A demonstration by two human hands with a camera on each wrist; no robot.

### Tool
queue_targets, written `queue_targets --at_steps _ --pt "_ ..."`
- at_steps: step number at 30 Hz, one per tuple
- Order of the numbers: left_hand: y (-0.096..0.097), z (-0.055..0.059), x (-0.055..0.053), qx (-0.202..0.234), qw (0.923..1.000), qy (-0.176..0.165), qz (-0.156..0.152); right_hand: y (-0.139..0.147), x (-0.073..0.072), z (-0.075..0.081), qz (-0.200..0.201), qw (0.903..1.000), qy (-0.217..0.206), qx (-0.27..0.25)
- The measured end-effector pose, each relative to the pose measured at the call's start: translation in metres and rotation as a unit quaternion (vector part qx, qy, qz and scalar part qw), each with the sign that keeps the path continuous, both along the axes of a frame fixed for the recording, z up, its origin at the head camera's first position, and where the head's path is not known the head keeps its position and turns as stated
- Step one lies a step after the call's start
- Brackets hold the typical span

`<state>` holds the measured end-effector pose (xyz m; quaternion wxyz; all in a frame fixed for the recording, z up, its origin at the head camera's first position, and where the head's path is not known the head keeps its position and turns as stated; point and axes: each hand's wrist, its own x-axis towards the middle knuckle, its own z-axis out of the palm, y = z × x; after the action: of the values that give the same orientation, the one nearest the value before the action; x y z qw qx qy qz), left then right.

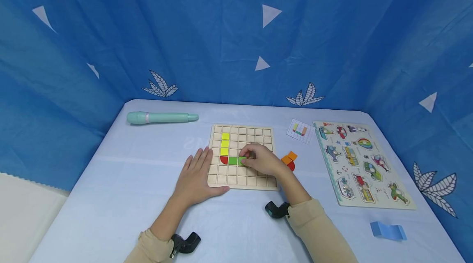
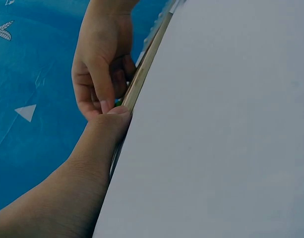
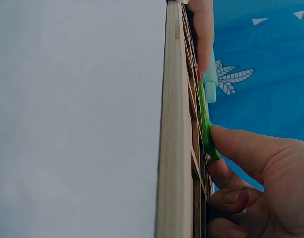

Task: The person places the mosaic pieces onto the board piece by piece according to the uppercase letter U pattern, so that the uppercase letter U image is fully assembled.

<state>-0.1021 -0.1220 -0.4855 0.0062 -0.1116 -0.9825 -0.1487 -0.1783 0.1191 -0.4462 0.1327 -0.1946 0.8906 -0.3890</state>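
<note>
Blue cloth (image 1: 221,28) printed with leaves and white triangles hangs behind and beside a white bench (image 1: 111,197). Near the bench's middle lies a wooden grid board (image 1: 236,177). On its left half, three yellow tiles (image 1: 224,144) run in a column down to a red tile (image 1: 223,160), with a flat green tile (image 1: 233,160) next to it on the right.

Left hand (image 1: 196,181) lies along the board's left side, fingers straight and holding nothing, the thumb reaching to the near edge, apparently to steady the board. Right hand (image 1: 260,159) reaches over the middle, thumb and forefinger nearly closed, pinching a green piece (image 3: 209,141) against the row; in the right wrist view it looks tilted.

Judging by this, the step in hand is fitting that piece into line. The next move seems to call for squaring it in its cell, then letting go without nudging its neighbours.

Just right of the board wait two orange tiles (image 1: 289,158) and a red piece (image 1: 291,166); farther off lies a pattern card (image 1: 301,131).
</note>
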Motion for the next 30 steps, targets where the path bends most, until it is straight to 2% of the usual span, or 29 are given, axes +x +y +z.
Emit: queue_targets --at_steps 30 --pt "-0.0008 -0.0009 -0.0007 0.0 1.0 0.002 0.0 0.0 0.0009 -0.0001 -0.004 0.9998 0.006 0.018"
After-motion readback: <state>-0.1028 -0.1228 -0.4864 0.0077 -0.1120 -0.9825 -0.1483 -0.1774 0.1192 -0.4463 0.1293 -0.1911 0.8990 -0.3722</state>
